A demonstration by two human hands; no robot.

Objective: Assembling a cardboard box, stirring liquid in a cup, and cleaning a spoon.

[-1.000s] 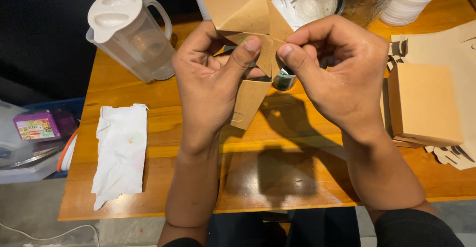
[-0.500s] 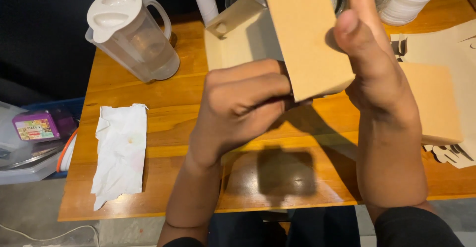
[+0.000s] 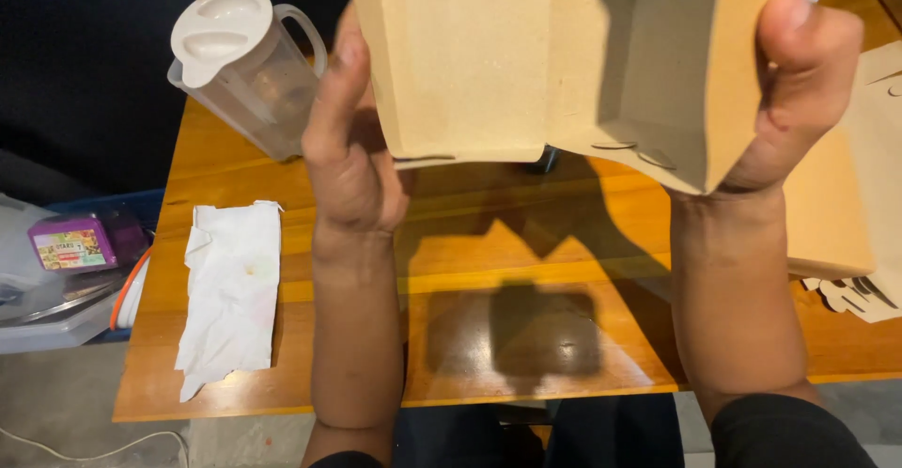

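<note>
Clearly, from the head camera, we hold a brown cardboard box up in the air above the wooden surface, close to the camera. Our left hand presses flat on its left side and our right hand clamps its right edge with the thumb; the other fingers are hidden behind. We judge the box light, thin and easy to bend or crease, so the folded edges are the best place to hold. Around it are a plastic jug, a white paper towel and more flat cardboard at the right. Nothing blocks the hands.
</note>
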